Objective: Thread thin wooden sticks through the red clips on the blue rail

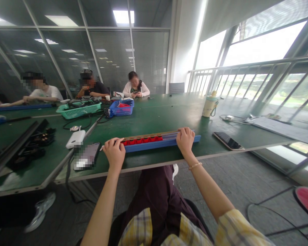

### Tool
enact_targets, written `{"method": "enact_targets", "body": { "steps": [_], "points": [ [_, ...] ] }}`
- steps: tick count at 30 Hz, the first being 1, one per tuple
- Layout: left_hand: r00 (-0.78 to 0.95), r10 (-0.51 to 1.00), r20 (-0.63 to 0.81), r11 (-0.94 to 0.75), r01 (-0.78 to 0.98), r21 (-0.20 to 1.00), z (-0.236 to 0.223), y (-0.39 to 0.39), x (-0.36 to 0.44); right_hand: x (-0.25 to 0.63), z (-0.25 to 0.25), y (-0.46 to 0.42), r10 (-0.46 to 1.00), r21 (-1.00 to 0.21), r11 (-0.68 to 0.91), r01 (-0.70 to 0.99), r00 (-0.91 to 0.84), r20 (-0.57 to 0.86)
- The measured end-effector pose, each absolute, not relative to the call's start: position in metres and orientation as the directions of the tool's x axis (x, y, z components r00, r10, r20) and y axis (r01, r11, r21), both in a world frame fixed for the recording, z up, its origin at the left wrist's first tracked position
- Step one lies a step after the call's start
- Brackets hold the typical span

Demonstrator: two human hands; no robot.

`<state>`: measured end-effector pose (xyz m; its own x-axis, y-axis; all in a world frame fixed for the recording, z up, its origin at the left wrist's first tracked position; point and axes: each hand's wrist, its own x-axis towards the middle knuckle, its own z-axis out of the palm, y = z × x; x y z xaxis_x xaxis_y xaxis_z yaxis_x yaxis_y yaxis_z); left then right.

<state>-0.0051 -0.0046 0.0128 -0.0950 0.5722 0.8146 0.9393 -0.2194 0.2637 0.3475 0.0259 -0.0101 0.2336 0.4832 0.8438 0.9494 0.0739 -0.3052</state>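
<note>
A long, narrow blue trough (pixel 149 146) lies near the table's front edge. Inside it sits a row of several red pieces (pixel 143 139), reaching from the left end to about the middle. Thin yellowish strips (pixel 154 134) run lengthwise along its far side. My left hand (pixel 114 153) is closed around the left end, its fingertips over the far rim. Toward the right end, my right hand (pixel 185 141) is closed over the trough with fingers curled across the top. The palms hide what lies directly beneath them.
Left of the trough are a phone (pixel 88 155) and a white power bank (pixel 76 139). A second phone (pixel 227 140) and a cup (pixel 209 105) stand to the right. Green basket (pixel 79 111) and blue basket (pixel 122 108) sit farther back. Several people sit across the table (pixel 164 116).
</note>
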Motion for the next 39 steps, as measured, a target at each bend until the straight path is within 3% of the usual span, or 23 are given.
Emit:
{"method": "enact_targets", "body": {
  "steps": [10,27,39],
  "points": [
    [-0.105,0.576,0.811,-0.219,0.936,0.277,0.0128,-0.0041,-0.0051,0.3513,-0.0139,0.0315,0.445,-0.436,0.122,0.892,0.343,0.827],
    [-0.164,0.568,0.806,-0.191,0.927,0.323,0.0093,0.0002,-0.0070,0.3505,-0.0145,0.0314,0.462,-0.422,0.194,0.885,0.297,0.835],
    [-0.263,0.516,0.815,-0.167,0.903,0.397,0.0150,-0.0050,-0.0056,0.3508,-0.0168,0.0333,0.453,-0.439,0.087,0.894,0.357,0.817]
  ]
}}
